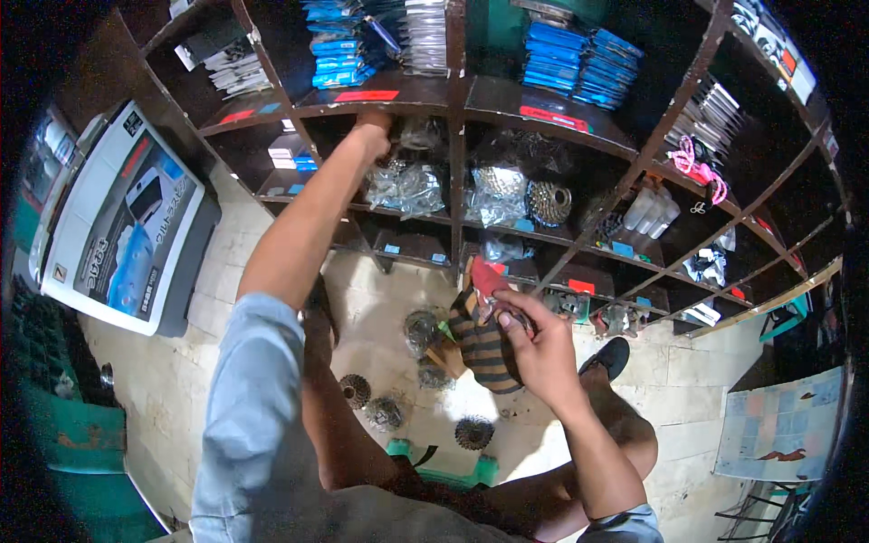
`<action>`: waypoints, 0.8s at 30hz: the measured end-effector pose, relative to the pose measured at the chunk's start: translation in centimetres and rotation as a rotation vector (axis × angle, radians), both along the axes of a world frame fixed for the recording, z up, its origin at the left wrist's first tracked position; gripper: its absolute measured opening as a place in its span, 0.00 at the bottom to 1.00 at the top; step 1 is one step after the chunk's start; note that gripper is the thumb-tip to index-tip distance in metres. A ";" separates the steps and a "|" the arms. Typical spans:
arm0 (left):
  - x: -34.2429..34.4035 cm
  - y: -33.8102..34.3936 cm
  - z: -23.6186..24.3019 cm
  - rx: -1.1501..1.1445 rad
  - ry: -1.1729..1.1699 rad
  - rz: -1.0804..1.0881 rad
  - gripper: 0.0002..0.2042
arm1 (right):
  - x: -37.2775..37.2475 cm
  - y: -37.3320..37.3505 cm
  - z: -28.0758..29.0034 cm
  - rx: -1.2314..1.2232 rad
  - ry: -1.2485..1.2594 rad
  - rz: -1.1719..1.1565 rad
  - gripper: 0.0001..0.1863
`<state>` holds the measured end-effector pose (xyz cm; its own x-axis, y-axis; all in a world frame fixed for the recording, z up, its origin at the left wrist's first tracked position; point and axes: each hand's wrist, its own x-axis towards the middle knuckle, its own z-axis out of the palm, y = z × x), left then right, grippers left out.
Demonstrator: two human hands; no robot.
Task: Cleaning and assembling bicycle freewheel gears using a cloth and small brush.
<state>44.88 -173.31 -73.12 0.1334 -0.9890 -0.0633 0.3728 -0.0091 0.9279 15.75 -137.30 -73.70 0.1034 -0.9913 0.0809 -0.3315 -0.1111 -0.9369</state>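
Note:
My left hand (pixel 373 129) reaches into a middle shelf compartment, just above clear plastic bags (pixel 405 188) of metal parts; its fingers are hidden in there. In front of the shelves my right hand (pixel 534 335) is closed, thumb and fingers pinched on a red cloth (pixel 486 279). Right below hangs or lies a black and tan striped cloth (pixel 491 353); whether it joins the red one I cannot tell. Between my legs, bicycle sprocket cassettes (pixel 474 433) lie on the floor, some of them in clear plastic (pixel 422 331).
A dark wooden shelf unit (pixel 457 136) spans the view, holding blue packets (pixel 554 56) and a bare cassette (pixel 549 203). A large white and grey box (pixel 172 244) stands at the left. Something green (pixel 453 469) sits beneath me. At the right is a worn, pale panel (pixel 778 425).

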 end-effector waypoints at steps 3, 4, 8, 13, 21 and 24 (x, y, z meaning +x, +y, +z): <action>0.6 -2.1 0.7 0.022 -0.076 0.044 0.18 | 0.2 -0.4 -0.1 0.032 0.013 0.013 0.15; 0.8 -2.7 1.0 0.008 -0.097 0.051 0.17 | 0.3 -0.6 -0.2 0.046 0.027 0.009 0.15; 1.1 -5.1 2.8 -0.087 -0.258 0.077 0.16 | 0.5 -1.1 -0.7 0.099 0.090 0.026 0.16; -0.4 -9.2 4.0 -0.211 -0.848 0.188 0.15 | 0.9 -1.6 -1.8 0.027 0.126 0.040 0.18; -0.6 -9.4 -1.0 -0.149 -1.347 0.173 0.12 | 0.7 -1.4 -1.1 0.158 0.103 0.052 0.16; -0.4 -7.8 -0.7 -0.180 -1.404 0.206 0.12 | 0.4 -1.0 -0.8 0.127 0.175 0.072 0.16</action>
<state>44.52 -181.11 -73.83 0.1190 -0.9249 0.3610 -0.8585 0.0868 0.5053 16.19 -138.26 -74.46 0.1754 -0.9821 -0.0692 -0.4854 -0.0251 -0.8739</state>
